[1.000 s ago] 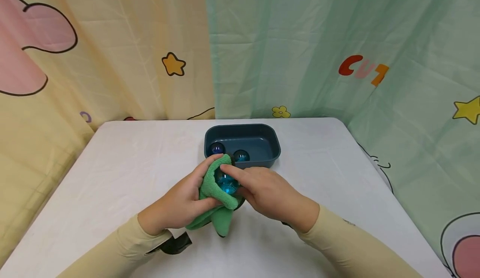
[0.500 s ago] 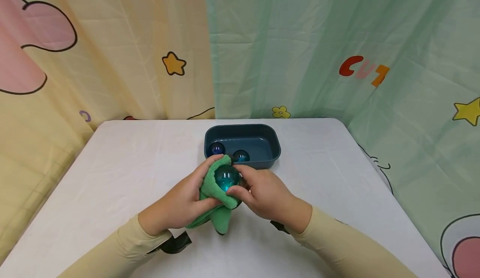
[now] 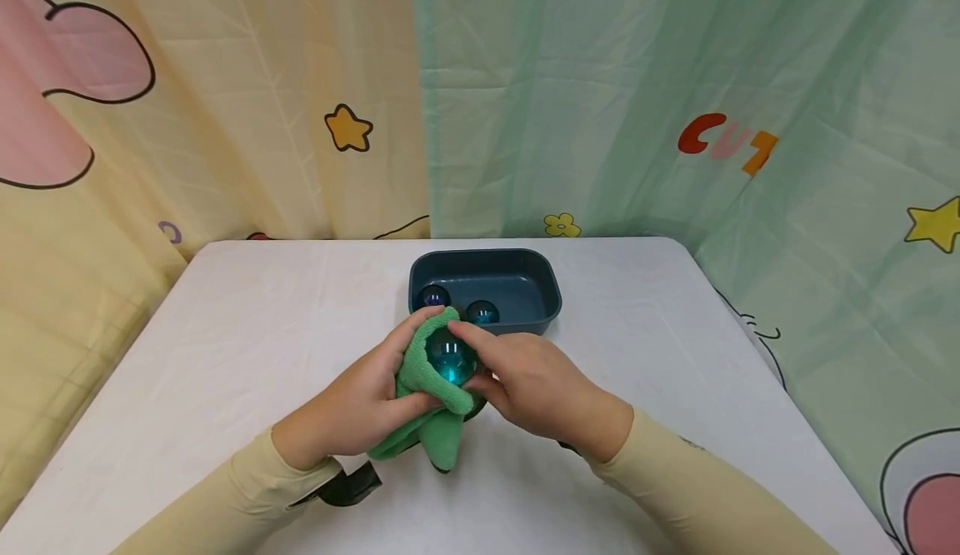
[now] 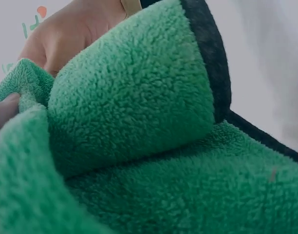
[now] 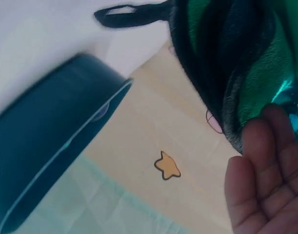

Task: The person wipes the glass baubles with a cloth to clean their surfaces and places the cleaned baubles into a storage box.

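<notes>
A clear teal-blue glass ball (image 3: 452,357) sits in a fold of a green towel (image 3: 439,438) in front of the bin. My left hand (image 3: 358,405) grips the towel from the left, thumb in front and fingers behind, so the cloth wraps the ball's left side. On the right, my right hand (image 3: 536,384) pinches the ball, index finger over its top and thumb low on its near side. Thick green pile and a dark trim fill the left wrist view. The right wrist view has the right hand's fingertips (image 5: 258,141) against the cloth, the shiny ball (image 5: 296,114) beside them.
A dark blue rectangular bin (image 3: 525,327) stands just behind the hands on the white-covered table (image 3: 262,330). Inside lie a dark purple-blue ball (image 3: 434,296) and a teal ball (image 3: 482,312). Printed curtains (image 3: 585,105) close off the back and sides.
My right hand shifts its fingers around the ball, and the ball turns in the towel. The left hand keeps its grip on the cloth nearly in place.
</notes>
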Action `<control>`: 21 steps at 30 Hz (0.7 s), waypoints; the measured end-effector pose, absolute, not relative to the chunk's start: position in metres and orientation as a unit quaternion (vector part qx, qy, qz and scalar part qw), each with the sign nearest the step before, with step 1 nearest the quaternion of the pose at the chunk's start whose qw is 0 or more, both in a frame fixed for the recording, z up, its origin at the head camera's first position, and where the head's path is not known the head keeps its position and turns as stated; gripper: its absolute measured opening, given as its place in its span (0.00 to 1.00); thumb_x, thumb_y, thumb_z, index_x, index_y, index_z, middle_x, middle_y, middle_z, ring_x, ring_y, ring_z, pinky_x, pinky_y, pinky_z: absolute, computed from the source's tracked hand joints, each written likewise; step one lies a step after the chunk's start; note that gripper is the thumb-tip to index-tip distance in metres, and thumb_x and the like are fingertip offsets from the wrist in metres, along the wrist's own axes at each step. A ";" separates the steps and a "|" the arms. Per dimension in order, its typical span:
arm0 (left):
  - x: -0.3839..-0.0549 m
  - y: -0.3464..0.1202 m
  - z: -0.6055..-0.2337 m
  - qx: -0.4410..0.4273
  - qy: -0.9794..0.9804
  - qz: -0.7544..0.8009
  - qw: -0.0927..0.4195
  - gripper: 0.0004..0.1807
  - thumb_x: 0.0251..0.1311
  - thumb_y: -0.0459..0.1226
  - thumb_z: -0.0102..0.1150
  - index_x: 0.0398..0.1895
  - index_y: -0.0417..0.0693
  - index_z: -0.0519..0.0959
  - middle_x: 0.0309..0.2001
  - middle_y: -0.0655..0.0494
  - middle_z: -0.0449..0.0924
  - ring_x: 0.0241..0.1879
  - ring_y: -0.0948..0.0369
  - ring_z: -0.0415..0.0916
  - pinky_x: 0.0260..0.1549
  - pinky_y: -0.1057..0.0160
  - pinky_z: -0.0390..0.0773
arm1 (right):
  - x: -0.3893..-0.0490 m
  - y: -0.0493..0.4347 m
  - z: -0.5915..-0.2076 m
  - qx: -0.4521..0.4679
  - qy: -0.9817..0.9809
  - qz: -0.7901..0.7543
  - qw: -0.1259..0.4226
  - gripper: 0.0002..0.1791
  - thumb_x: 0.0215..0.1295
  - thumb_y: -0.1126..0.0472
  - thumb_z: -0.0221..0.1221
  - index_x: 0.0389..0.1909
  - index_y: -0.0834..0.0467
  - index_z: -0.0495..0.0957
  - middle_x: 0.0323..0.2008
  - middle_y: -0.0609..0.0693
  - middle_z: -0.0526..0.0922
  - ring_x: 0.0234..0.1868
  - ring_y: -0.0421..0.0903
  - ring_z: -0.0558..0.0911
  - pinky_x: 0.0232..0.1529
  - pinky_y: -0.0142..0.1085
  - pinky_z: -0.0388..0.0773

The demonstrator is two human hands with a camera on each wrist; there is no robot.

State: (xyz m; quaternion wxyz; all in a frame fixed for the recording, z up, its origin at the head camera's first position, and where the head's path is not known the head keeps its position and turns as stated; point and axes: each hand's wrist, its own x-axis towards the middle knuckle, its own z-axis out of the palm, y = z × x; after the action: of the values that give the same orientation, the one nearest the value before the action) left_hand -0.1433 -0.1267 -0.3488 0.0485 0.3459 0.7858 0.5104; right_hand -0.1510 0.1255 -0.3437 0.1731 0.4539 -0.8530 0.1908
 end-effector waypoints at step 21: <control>-0.144 -0.130 -0.348 0.342 0.778 0.524 0.050 0.48 0.68 0.34 0.69 0.85 0.57 0.51 0.74 0.53 0.69 0.66 0.59 0.76 0.65 0.67 0.76 | -0.153 0.124 -0.344 0.478 -0.837 0.195 0.183 0.37 0.67 0.64 0.71 0.75 0.60 0.67 0.46 0.50 0.89 0.48 0.45 0.88 0.54 0.39 0.85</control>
State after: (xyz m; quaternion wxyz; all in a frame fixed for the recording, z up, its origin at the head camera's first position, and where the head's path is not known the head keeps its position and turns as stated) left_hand -0.1445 -0.1301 -0.3481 0.0502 0.3418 0.7783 0.5244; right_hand -0.1527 0.1241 -0.3436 0.1829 0.4776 -0.8369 0.1951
